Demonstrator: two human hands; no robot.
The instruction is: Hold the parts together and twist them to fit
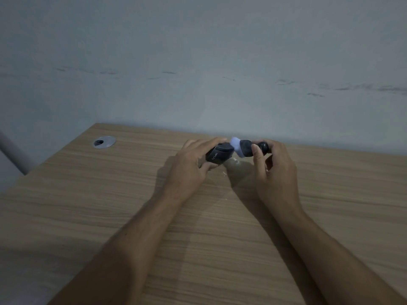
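Black wedge-shaped plastic device [219,154] is gripped by the left hand [189,165] just above the wooden tabletop [110,205], while a dark-handled brush (pale bristles) [244,148] is pinched by the right hand [275,170]. Brushing appears under way; lighter, steady strokes seem called for.

Device [219,155] lettering too blurred — partly hidden by fingers [207,143].

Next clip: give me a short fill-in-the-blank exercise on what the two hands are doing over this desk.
The left hand holds a dark ____ device.
The right hand holds a brush whose bristle tips are ____.
The round cable grommet lies to the ____ of both hands on the wooden desk.

Missing words: black; white; left
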